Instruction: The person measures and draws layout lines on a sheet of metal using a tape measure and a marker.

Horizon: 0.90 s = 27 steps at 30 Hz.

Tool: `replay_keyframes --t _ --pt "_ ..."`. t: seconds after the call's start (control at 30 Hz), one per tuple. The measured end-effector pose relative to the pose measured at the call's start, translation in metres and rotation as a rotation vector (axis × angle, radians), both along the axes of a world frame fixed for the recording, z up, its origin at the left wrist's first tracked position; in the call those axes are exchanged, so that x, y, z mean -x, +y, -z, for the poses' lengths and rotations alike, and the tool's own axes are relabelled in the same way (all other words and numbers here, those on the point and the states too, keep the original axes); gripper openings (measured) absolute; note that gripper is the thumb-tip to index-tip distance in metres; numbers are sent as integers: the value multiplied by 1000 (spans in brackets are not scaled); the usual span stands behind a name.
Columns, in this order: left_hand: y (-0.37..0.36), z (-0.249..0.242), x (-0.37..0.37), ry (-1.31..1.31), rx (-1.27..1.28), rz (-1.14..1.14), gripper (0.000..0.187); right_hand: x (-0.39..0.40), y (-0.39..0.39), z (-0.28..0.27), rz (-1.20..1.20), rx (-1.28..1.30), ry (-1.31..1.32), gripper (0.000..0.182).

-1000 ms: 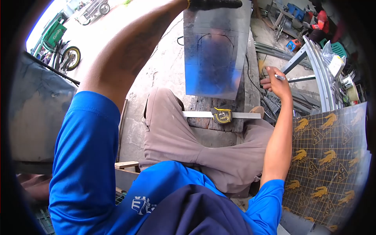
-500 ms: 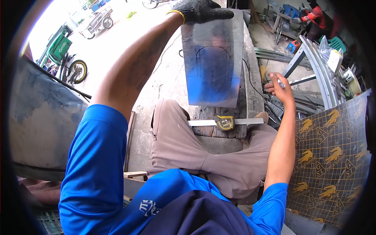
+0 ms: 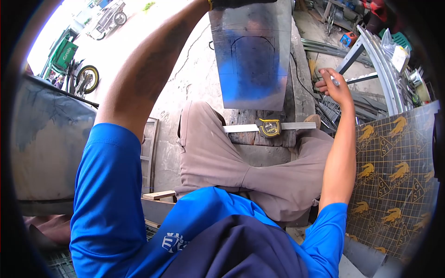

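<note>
1. Across the near end of the wooden counter (image 3: 249, 139) lies a pale flat strip (image 3: 296, 125), a black-and-yellow tape measure (image 3: 270, 127) at its middle.
2. Just beyond, I see the shiny metal sheet (image 3: 252, 65) on the counter, marked with a dark arch and straight lines.
3. Right of the sheet, apart from it, my right hand (image 3: 337, 88) has its grip closed round a pen-like tool (image 3: 335, 81).
4. At the sheet's far edge is my gloved left hand (image 3: 241, 3); it is cropped, so I cannot tell its grip.

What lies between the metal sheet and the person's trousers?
Between the metal sheet and the trousers, the head view shows a tape measure and a flat pale strip over dark wooden planks.
</note>
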<state>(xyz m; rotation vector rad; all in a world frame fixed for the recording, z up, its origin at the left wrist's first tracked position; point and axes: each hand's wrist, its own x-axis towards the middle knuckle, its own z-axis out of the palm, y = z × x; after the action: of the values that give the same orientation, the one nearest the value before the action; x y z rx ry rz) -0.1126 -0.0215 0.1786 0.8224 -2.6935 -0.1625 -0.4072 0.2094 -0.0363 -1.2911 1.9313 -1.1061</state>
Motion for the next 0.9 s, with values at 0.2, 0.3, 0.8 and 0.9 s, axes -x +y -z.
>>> replay_keyframes --t 0.2,0.3,0.8,0.9 --pt "14 2 -6 42 38 21 85 3 -4 3 -31 -46 7 48" --pt "23 3 -7 33 89 1 81 1 -3 3 -32 -40 8 49" --pt "30 -32 31 -425 271 -104 69 -4 -12 12 -67 48 183 32" --pt "4 4 28 -147 364 -154 72 -8 -10 7 -79 18 218 31"
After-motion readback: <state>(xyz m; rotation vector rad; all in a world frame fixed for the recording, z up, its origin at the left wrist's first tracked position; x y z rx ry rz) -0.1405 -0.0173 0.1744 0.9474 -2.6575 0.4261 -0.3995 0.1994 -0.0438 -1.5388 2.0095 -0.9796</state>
